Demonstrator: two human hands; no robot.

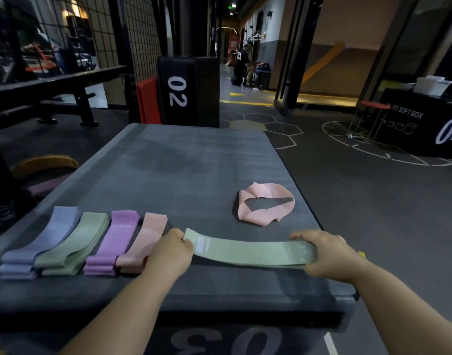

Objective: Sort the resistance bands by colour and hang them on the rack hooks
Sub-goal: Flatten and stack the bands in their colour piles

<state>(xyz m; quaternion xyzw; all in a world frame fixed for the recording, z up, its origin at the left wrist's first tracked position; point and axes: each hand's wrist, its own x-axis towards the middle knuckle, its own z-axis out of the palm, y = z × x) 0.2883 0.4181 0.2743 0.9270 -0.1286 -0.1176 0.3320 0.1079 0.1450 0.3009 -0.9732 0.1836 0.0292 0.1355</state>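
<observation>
A green resistance band marked 30 LB lies stretched flat near the front edge of the grey mat. My left hand grips its left end and my right hand grips its right end. To the left lie sorted stacks: lavender bands, green bands, purple bands and pink bands. A loose, crumpled pink band lies alone on the mat behind the stretched one. No rack hooks can be made out.
A black soft box marked 02 stands beyond the mat's far edge, with a red pad beside it. Another black box marked 04 is at the right. A bench frame runs along the left. A person crouches far down the corridor.
</observation>
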